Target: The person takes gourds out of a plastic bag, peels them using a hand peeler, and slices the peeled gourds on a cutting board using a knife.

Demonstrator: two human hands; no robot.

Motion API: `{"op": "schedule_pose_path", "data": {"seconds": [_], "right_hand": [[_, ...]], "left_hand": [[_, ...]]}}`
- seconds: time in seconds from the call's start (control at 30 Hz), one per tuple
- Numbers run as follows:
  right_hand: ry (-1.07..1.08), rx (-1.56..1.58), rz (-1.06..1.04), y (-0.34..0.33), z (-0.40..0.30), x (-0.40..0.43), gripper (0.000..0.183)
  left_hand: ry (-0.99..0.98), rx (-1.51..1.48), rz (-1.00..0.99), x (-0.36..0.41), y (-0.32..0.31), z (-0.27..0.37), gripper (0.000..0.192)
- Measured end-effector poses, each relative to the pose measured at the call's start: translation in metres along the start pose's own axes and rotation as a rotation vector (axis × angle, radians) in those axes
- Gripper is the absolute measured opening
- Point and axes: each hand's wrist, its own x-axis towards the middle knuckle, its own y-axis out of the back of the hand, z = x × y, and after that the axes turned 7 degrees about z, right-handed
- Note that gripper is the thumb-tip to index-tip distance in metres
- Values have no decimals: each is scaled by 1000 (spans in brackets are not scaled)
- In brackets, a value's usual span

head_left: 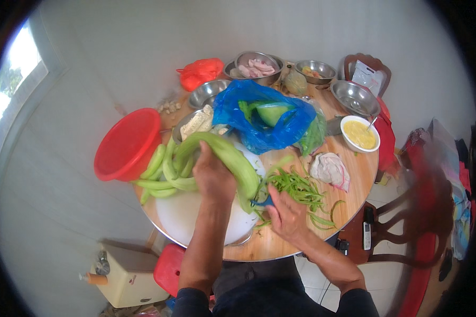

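Note:
My left hand (215, 176) grips a long, curved, pale green gourd (238, 160) and lifts it over a round white cutting board (174, 220). In my right hand (289, 216) is a blue-handled peeler (264, 202), its head against the gourd's lower right end. The blade itself is hard to make out. Right of the board lies a heap of green peel strips (297, 189), partly behind my right fingers. Several pale green peeled gourds (158, 184) are piled at the board's left edge.
Around the round wooden table (353, 178) stand a red basin (127, 146), a blue plastic bag (261, 134) of green vegetables, a white bowl (361, 134) of yellow liquid, a crumpled cloth (330, 171), and a steel bowl of raw meat (257, 68). A wooden chair (404, 233) stands at right.

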Motion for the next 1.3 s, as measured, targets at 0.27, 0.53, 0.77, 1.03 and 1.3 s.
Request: {"op": "schedule_pose_path", "data": {"seconds": [0.27,0.53,0.77,1.03,1.3], "right_hand": [[-288,260,25,-4,12,-38,45],[-3,101,115,-4,-6,39,48],[70,9,76,-13,22,-47,48],[-833,868,49,6,-23,0,38],[-818,780,-47,-7,-24,5,36]], "left_hand": [[-28,-75,58,12,3,15,43],[3,-109,6,1,-10,12,44],[-68,-77,100,3,-8,25,45],[81,-261,-98,15,-1,24,50],[64,17,-153,-11,-27,7,64]]}}
